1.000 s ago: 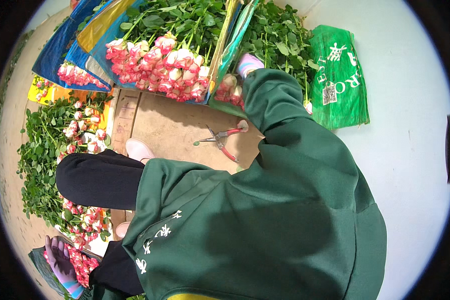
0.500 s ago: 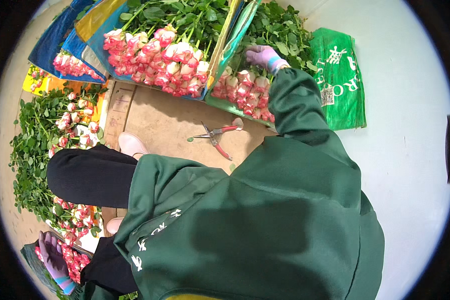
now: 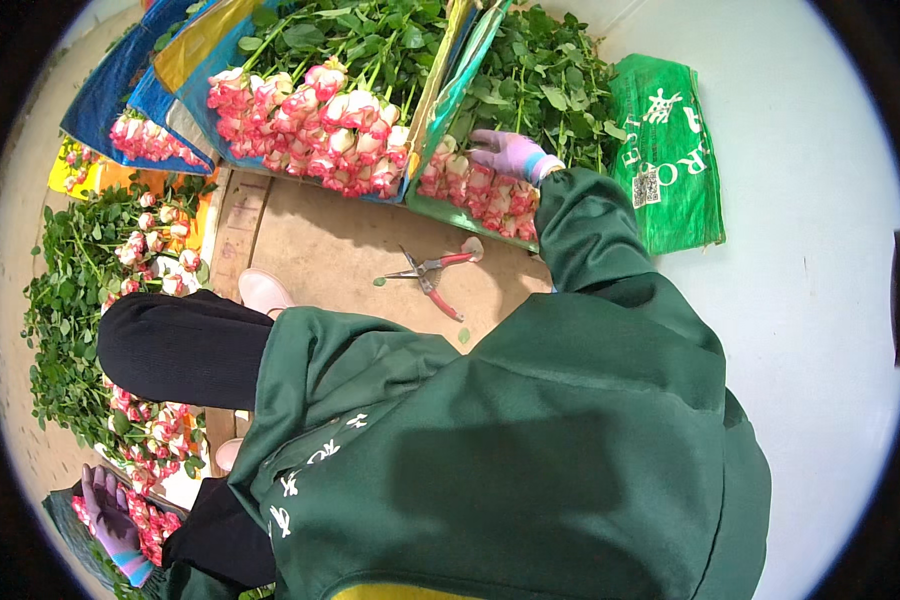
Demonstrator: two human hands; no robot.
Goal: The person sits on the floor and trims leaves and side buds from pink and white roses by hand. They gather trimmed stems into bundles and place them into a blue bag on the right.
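My right hand [image 3: 518,158], in a lilac glove with a blue cuff, lies over a bunch of pink-edged white roses [image 3: 492,200] in a green woven wrap [image 3: 675,150]. Its fingers are stretched out and somewhat apart, touching the bunch where the blooms meet the leaves. At the lower left, my left hand [image 3: 115,520] wears a matching glove and has its fingers extended beside more pink roses [image 3: 155,530] in a dark wrap [image 3: 68,512]. Nothing shows in either palm.
Open red-handled pruning shears [image 3: 432,268] lie on the brown floor board [image 3: 345,245]. A blue and yellow wrap [image 3: 192,65] holds a large rose bunch [image 3: 310,125]. Loose leafy rose stems [image 3: 70,290] spread along the left. A pale wall or panel [image 3: 810,300] stands right.
My right hand has shifted slightly down and left, its fingers now straighter and lower over the blooms. The green wrap has moved slightly left. My left hand has barely moved.
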